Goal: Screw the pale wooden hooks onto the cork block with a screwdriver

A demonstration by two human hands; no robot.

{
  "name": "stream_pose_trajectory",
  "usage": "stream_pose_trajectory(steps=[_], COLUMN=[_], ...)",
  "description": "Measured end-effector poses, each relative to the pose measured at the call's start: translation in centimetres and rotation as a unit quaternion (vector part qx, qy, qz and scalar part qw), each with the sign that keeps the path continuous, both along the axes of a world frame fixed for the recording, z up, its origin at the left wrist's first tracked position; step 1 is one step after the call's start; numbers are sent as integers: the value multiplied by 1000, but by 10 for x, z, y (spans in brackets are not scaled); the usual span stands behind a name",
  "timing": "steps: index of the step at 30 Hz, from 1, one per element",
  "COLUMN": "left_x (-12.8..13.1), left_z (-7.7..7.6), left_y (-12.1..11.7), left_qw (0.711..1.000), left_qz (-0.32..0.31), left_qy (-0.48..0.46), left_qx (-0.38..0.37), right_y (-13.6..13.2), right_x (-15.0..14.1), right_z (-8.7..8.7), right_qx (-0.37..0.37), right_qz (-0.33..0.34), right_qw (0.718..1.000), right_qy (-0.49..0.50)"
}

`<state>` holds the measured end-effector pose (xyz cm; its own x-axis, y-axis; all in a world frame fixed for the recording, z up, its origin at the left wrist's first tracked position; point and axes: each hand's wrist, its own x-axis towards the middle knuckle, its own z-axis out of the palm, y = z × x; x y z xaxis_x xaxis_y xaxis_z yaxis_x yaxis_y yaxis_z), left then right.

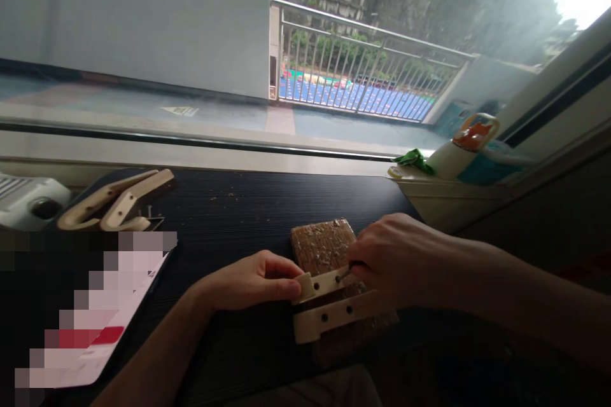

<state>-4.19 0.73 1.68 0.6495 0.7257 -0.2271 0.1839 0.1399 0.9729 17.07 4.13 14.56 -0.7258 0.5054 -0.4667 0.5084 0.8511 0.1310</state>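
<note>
My left hand pinches the squared end of a pale wooden strip with drilled holes. The fingers of my right hand are wrapped round a thin dark tool. Its tip meets one of the holes in that strip; the rest is hidden in my fist, so its kind does not show. A second pale wooden strip with two dark holes lies just nearer to me. Under both strips is a brown block with a rough, flaked surface.
Two curved wooden pieces lie at the black table's back left, with small screws beside them. A white device stands farther left. A pale sheet sits in front. A bottle and green packet occupy the windowsill.
</note>
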Motion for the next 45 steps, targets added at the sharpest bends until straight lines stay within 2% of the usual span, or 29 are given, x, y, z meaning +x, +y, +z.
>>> stream_pose_trajectory(steps=[4, 9, 12, 16, 22, 29, 36, 41, 45], left_x=[0, 0, 0, 0, -1, 1, 1, 2, 1], left_z=[0, -1, -2, -1, 2, 3, 0, 1, 1], left_y=[0, -1, -1, -1, -3, -2, -3, -2, -2], left_qw=[1000, 1000, 1000, 1000, 1000, 1000, 1000, 1000, 1000], left_qz=[0, 5, 5, 3, 0, 4, 6, 8, 3], left_qy=[-1, 2, -4, -4, 10, 9, -1, 0, 3], left_qx=[3, 1, -2, -2, 6, 5, -2, -4, -1], right_y=[-3, -7, -8, -9, -7, -1, -5, -10, -13], right_x=[-7, -10, -10, -9, -1, 7, 10, 18, 23], right_z=[3, 10, 15, 15, 5, 0, 1, 13, 12], right_qx=[32, 61, 37, -27, -53, 3, 50, 9, -54], right_qz=[-58, -47, -19, 29, -5, -44, -47, -35, -15], right_qw=[997, 996, 998, 999, 998, 997, 994, 994, 987], right_qy=[-40, -41, -44, 2, 35, 61, 84, 104, 147])
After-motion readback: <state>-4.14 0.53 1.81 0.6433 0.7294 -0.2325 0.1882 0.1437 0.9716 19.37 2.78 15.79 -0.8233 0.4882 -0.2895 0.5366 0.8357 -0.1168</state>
